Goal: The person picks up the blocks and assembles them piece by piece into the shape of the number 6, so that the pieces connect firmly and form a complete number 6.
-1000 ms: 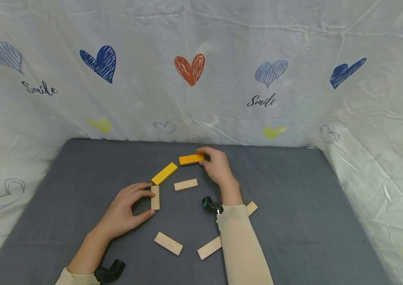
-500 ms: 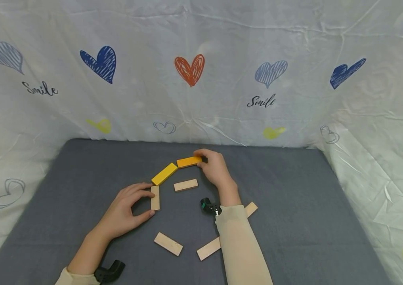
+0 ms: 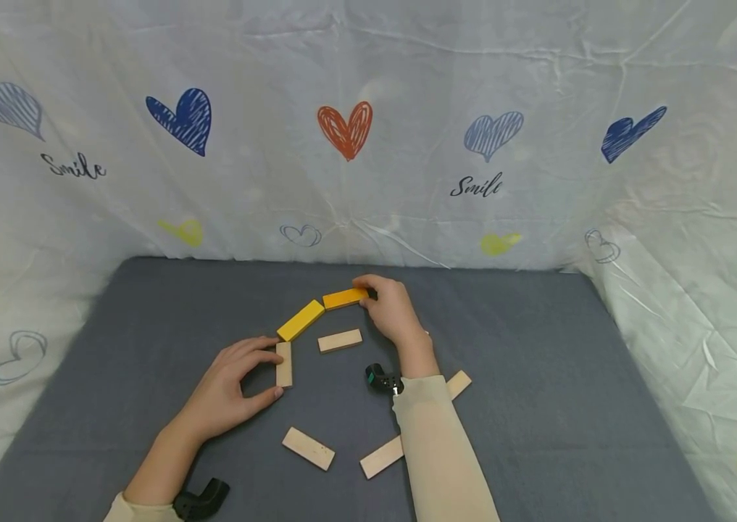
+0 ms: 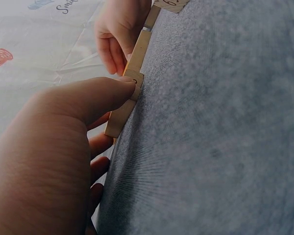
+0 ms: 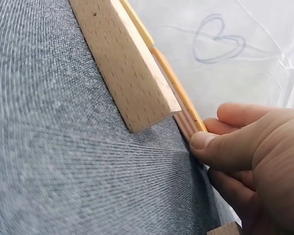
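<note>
My right hand [image 3: 393, 310] pinches the right end of an orange wooden block [image 3: 340, 299] between thumb and fingers; the right wrist view shows the thumb on this block's side [image 5: 183, 105]. The block's left end meets a yellow wooden block [image 3: 301, 320], which lies slanted. Below the yellow block stands a plain wooden block [image 3: 284, 365] pointing toward me. My left hand [image 3: 227, 388] holds that plain block, thumb at its near end and fingers at its far end and left side. In the left wrist view, the thumb covers part of its end [image 4: 133, 78].
Another plain block [image 3: 340, 341] lies inside the curve of blocks. Nearer me are a slanted plain block [image 3: 309, 448] and a further one [image 3: 382, 457], partly under the right sleeve [image 3: 443, 449]. One more block [image 3: 459, 384] pokes out beyond that sleeve. A white curtain [image 3: 407, 196] hangs behind the grey tabletop [image 3: 538, 406].
My right hand has slid the orange block slightly left and toward me, so its left end has closed the gap to the yellow block. The left hand has stayed in place.
</note>
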`<act>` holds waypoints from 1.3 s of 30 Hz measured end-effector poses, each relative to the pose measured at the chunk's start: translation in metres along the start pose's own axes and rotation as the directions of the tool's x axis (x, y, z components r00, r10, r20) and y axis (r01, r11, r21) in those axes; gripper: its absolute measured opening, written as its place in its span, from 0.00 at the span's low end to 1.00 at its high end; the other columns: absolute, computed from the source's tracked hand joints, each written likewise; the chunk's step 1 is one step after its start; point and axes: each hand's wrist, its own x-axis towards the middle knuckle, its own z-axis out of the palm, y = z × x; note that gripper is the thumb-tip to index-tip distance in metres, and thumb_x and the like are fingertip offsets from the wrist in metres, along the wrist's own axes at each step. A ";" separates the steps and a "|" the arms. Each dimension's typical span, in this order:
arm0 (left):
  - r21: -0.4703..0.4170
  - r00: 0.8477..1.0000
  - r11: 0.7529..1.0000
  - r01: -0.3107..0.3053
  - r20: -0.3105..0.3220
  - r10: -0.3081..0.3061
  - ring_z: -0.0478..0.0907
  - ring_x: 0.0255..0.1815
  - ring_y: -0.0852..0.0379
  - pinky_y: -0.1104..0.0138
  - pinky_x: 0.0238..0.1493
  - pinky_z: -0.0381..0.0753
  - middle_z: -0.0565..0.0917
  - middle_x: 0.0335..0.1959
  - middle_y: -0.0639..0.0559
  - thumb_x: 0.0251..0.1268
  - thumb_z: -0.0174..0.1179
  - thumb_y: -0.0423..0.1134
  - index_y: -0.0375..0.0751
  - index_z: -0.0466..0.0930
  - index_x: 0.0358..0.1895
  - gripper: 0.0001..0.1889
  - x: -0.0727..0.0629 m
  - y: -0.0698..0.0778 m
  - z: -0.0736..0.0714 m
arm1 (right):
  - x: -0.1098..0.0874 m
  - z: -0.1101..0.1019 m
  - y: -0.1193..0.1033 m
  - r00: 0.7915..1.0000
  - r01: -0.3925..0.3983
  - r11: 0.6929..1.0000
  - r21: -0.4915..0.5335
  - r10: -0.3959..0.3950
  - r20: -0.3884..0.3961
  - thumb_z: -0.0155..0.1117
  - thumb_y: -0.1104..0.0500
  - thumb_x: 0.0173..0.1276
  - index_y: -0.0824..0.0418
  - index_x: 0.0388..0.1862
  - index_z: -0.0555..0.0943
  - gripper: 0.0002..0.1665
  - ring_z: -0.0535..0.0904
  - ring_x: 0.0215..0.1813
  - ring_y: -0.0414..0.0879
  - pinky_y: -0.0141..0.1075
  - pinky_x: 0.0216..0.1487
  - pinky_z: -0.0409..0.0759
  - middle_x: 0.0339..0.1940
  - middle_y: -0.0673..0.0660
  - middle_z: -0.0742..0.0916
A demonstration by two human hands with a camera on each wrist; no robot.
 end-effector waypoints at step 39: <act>-0.007 1.000 1.000 0.010 0.007 -0.010 0.69 0.80 0.40 0.33 0.77 0.62 0.78 0.76 0.52 0.60 0.84 0.46 0.59 0.86 0.63 0.27 0.000 0.001 0.001 | -0.019 -0.028 -0.037 0.988 0.118 0.993 -0.023 -0.115 0.102 0.73 0.61 0.78 0.55 0.72 0.85 0.25 0.85 0.43 0.48 0.44 0.49 0.85 0.68 0.53 0.87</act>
